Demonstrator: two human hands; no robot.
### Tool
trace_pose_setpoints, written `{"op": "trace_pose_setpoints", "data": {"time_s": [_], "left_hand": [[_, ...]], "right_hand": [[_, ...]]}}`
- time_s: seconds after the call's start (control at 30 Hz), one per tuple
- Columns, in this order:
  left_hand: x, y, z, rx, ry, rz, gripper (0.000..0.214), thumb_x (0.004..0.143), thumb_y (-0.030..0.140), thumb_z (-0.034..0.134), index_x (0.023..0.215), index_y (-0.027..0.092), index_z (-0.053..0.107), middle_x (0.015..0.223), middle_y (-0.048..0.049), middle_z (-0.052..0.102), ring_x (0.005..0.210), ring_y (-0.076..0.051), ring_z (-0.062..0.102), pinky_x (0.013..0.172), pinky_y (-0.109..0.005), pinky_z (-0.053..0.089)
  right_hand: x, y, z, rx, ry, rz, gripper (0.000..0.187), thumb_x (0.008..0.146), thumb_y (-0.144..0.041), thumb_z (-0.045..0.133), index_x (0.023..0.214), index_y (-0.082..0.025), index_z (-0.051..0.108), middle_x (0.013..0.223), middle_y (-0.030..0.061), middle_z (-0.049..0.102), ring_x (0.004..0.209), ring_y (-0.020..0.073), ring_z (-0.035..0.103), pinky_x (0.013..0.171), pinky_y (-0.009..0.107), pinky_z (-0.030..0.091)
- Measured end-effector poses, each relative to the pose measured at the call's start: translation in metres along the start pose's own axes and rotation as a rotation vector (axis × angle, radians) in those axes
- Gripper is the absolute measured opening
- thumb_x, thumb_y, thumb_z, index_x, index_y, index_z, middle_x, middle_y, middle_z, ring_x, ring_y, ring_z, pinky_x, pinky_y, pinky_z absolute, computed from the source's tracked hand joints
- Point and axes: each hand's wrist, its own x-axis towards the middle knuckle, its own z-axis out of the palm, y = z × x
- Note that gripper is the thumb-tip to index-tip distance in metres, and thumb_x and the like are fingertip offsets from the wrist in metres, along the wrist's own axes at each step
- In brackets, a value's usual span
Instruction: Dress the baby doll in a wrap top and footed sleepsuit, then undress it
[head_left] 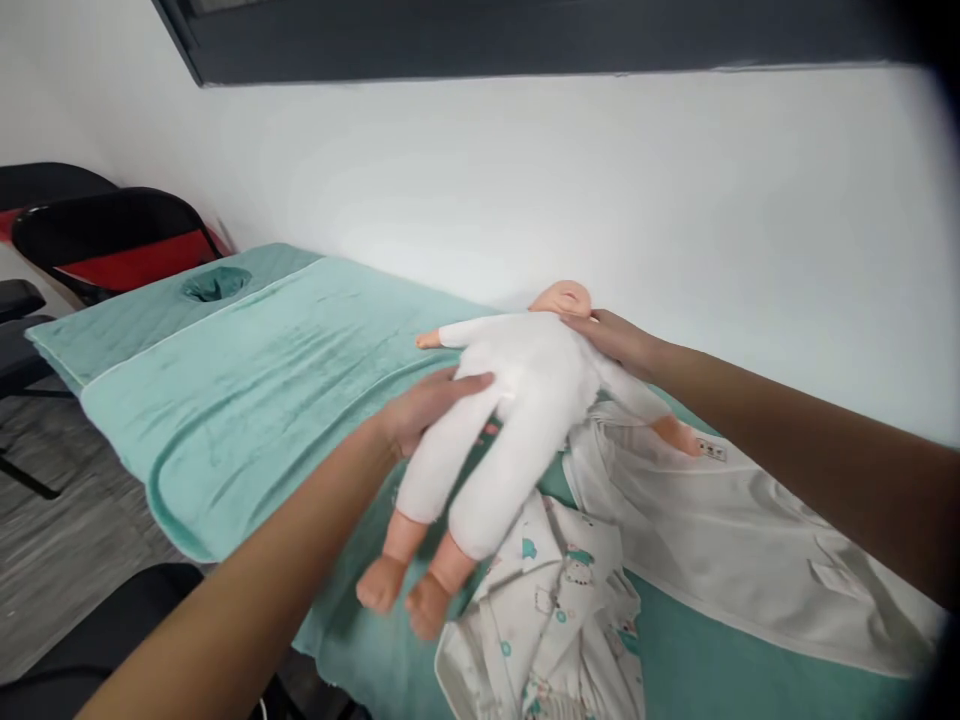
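Observation:
A baby doll (517, 370) with a white cloth body and pinkish plastic head, hands and feet is between my hands, its feet toward me. My left hand (435, 405) grips it at the hip and upper leg, thumb on top and fingers beneath. Up by the neck and shoulder, my right hand (611, 340) holds the doll, its fingers partly hidden. Under and beside the doll's legs lies a crumpled white baby garment (555, 610) with a teal and red print. A plain white cloth (675, 510) with a small label spreads out to the right.
The bed is covered with a teal plush sheet (247, 390) and has a face hole (217, 284) at its far left end. Black and red folding chairs (120, 240) stand at the left. A white wall (450, 180) with a dark window frame (525, 40) runs behind.

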Motion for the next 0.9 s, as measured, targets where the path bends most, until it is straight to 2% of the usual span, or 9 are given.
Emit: {"op": "trace_pose_setpoints", "data": {"time_s": [0.1,0.2,0.3,0.4,0.5,0.53,0.63,0.77,0.9], "left_hand": [[0.008,0.0,-0.038,0.157,0.128,0.021,0.041,0.081,0.05,0.066,0.104,0.016,0.069,0.089,-0.0129,0.073,0.074,-0.025,0.07,0.069,-0.042,0.059],[0.012,-0.007,-0.062,0.399,0.372,0.231,0.041,0.077,0.053,0.067,0.094,0.016,0.072,0.079,-0.0127,0.072,0.08,-0.029,0.071,0.07,-0.043,0.057],[0.01,-0.017,-0.078,0.594,0.452,0.421,0.042,0.08,0.055,0.063,0.09,0.015,0.072,0.074,-0.0104,0.07,0.083,-0.028,0.069,0.074,-0.041,0.055],[-0.004,-0.022,-0.075,0.816,0.516,0.486,0.037,0.085,0.052,0.059,0.093,0.017,0.07,0.078,-0.0084,0.069,0.081,-0.025,0.066,0.075,-0.04,0.053],[-0.031,-0.033,-0.043,1.118,0.626,0.647,0.027,0.089,0.043,0.053,0.095,0.021,0.068,0.09,-0.0085,0.068,0.089,-0.026,0.063,0.081,-0.039,0.05],[-0.041,-0.041,-0.027,1.208,0.583,0.679,0.026,0.091,0.041,0.05,0.095,0.022,0.067,0.094,-0.0086,0.068,0.091,-0.026,0.062,0.082,-0.038,0.049],[-0.066,-0.076,0.028,1.309,0.232,0.554,0.032,0.091,0.049,0.049,0.092,0.022,0.065,0.092,-0.0068,0.067,0.08,-0.022,0.063,0.073,-0.034,0.048],[-0.08,-0.111,0.084,1.317,0.087,0.435,0.033,0.084,0.052,0.06,0.09,0.019,0.063,0.089,-0.0081,0.066,0.077,-0.024,0.062,0.068,-0.034,0.047],[-0.092,-0.1,0.127,1.229,-0.108,0.705,0.012,0.085,0.031,0.062,0.094,0.023,0.065,0.103,-0.0061,0.066,0.1,-0.024,0.061,0.086,-0.036,0.049]], "right_hand": [[0.026,-0.015,0.042,0.002,-0.002,0.039,0.067,0.069,-0.06,0.076,0.116,-0.015,0.06,0.119,0.0199,0.066,0.102,0.0311,0.065,0.085,0.042,0.054],[0.04,-0.018,0.063,0.019,-0.005,0.008,0.077,0.064,-0.059,0.08,0.121,-0.014,0.056,0.125,0.022,0.062,0.105,0.0299,0.063,0.084,0.039,0.054],[0.038,-0.001,0.051,-0.098,-0.047,0.044,0.079,0.067,-0.072,0.07,0.122,-0.017,0.054,0.123,0.0196,0.064,0.1,0.0274,0.064,0.078,0.037,0.053],[0.011,0.031,0.011,-0.254,-0.057,0.13,0.066,0.08,-0.079,0.046,0.103,-0.018,0.061,0.098,0.0143,0.071,0.082,0.0239,0.065,0.071,0.036,0.051],[-0.04,0.066,-0.042,-0.395,-0.036,0.19,0.054,0.079,-0.073,0.053,0.07,-0.02,0.059,0.064,0.0082,0.063,0.064,0.022,0.058,0.066,0.036,0.046],[-0.06,0.077,-0.058,-0.446,-0.019,0.212,0.05,0.076,-0.07,0.059,0.065,-0.021,0.057,0.059,0.0068,0.06,0.062,0.0223,0.056,0.064,0.036,0.044],[-0.114,0.097,-0.094,-0.753,-0.064,0.172,0.04,0.079,-0.061,0.057,0.07,-0.022,0.059,0.069,0.007,0.065,0.065,0.0238,0.058,0.063,0.036,0.041],[-0.167,0.087,-0.108,-0.896,-0.117,0.038,0.025,0.084,-0.044,0.051,0.087,-0.025,0.066,0.09,0.008,0.071,0.082,0.0272,0.062,0.07,0.036,0.042],[-0.222,0.04,-0.099,-0.841,-0.139,-0.103,0.031,0.093,-0.043,0.04,0.106,-0.033,0.067,0.106,0.0018,0.071,0.095,0.0252,0.062,0.079,0.035,0.041]]}}
